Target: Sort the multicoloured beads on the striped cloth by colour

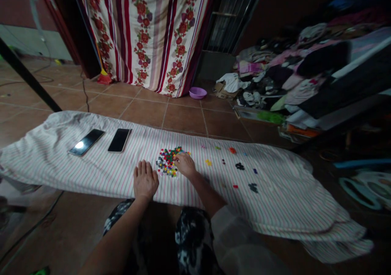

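Observation:
A loose pile of small multicoloured pieces (167,161) lies on the striped cloth (146,140). At the pile's right edge is my right hand (185,164), its fingertips pinched together among the pieces; whatever they hold is too small to make out. My left hand (146,180) rests flat on the cloth, left of the pile, with nothing in it. To the right lie small groups sorted by colour: yellow pieces (208,162), black pieces (240,166), grey pieces (253,187), an orange group (232,150), a red piece (235,186) and a dark blue piece (255,171).
Two phones lie on the cloth at the left, a lit one (87,142) and a dark one (119,140). Beyond the cloth, a purple basin (198,92) stands on the tiled floor near a floral curtain (143,35). Heaped clothes (275,71) fill the right side.

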The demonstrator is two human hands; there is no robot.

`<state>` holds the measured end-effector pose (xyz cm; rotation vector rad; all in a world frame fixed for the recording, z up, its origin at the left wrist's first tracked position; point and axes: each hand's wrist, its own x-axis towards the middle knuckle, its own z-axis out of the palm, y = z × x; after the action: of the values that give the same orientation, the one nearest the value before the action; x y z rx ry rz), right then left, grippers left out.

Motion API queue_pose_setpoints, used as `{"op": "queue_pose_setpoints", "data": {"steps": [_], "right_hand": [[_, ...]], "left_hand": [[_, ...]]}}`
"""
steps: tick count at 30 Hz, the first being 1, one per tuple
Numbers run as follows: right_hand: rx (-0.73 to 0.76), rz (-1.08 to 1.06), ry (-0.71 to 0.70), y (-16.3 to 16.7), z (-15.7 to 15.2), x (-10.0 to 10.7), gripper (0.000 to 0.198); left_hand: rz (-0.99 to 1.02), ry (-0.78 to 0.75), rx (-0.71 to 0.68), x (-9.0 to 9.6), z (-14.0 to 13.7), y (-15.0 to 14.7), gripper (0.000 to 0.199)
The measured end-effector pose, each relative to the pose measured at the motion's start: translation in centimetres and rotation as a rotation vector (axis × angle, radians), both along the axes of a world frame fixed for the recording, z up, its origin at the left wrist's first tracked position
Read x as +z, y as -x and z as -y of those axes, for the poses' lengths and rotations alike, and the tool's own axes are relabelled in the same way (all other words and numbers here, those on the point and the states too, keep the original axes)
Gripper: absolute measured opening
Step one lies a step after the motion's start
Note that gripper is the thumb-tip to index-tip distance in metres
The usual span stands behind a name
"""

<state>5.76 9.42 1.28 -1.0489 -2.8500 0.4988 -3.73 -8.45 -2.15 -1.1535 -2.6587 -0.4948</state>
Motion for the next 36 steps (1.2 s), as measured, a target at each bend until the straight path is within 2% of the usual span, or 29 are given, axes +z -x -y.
{"op": "queue_pose_setpoints", "data": {"steps": [6,11,17,21,29,36], "right_hand": [[-0.037,0.076,0.016,0.8,0.3,0.7,0.026],[-0.051,0.052,0.011,1.2,0.3,0.7,0.025],[-0.041,-0.062,0.008,0.7,0.0,0.6,0.018],[-0.072,-0.169,0.053,-0.1,-0.2,0.1,0.015],[-0.121,-0.412,0.244,-1.3,0.3,-0.6,0.023],[-0.115,-0.486,0.268,-3.2,1.0,-0.5,0.028]], "left_hand": [[0.003,0.011,0.003,0.1,0.0,-0.1,0.055],[0.028,0.018,0.011,0.4,0.0,-0.2,0.055],[-0.003,0.025,0.018,0.3,-0.1,-0.2,0.054],[0.018,0.039,0.016,0.3,0.0,-0.2,0.055],[-0.006,0.046,0.01,0.1,0.0,-0.1,0.056],[-0.028,0.055,0.007,0.6,0.1,-0.3,0.055]]}}
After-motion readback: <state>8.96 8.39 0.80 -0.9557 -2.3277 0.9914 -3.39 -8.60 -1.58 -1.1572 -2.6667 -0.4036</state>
